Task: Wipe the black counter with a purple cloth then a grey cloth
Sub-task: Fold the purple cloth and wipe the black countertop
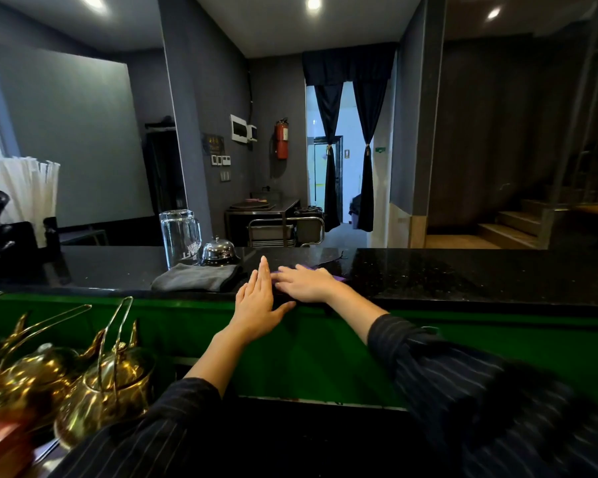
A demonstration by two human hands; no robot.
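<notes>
The black counter [428, 277] runs across the middle of the view. A purple cloth [337, 277] lies flat on it, mostly hidden beneath my right hand [304, 282], which presses on it palm down with fingers spread. My left hand [258, 301] rests flat beside it at the counter's near edge, fingers straight, holding nothing. A folded grey cloth [195, 277] sits on the counter just left of my hands, untouched.
An upturned glass pitcher [180, 238] and a chrome call bell [218, 250] stand behind the grey cloth. Wrapped straws [25, 191] stand at the far left. Brass kettles [97, 384] crowd the lower shelf at left, below the green counter front [325, 353].
</notes>
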